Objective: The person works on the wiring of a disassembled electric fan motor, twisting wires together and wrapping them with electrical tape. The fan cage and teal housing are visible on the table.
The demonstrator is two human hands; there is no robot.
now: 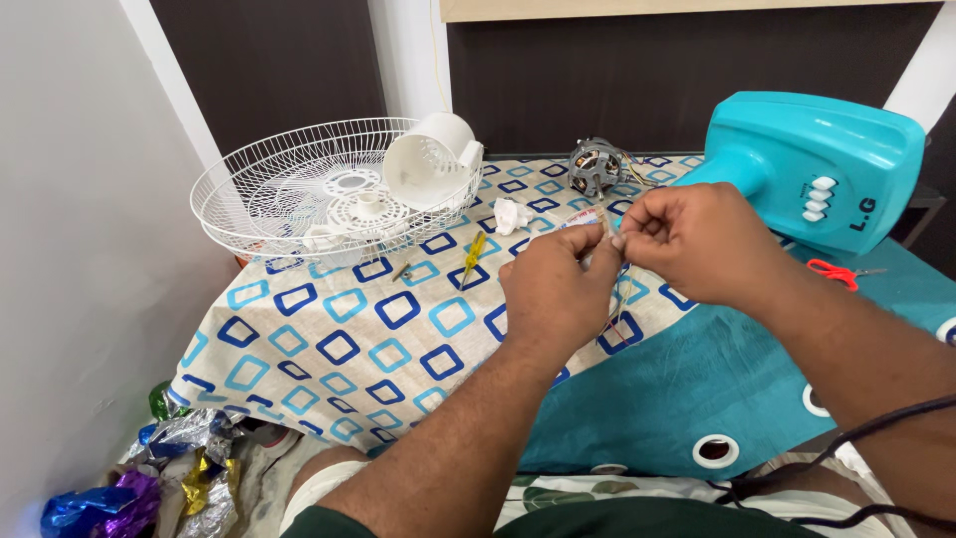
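Far left on the desk (329,349): white wire fan guard (269,199) with a white plastic cover (433,159) lying in it. Yellow screwdriver (473,257) on the patterned cloth next to it. Centre: left hand (558,289) and right hand (697,239) meet above the cloth, both pinched narrow on thin wires (609,227) that seem to run back to the bare motor (595,164) behind. Wires look light, limp, easy to kink or snap; best held near the ends, fingertips only. Right: teal fan base (817,159), red scissors (835,272) just beside it.
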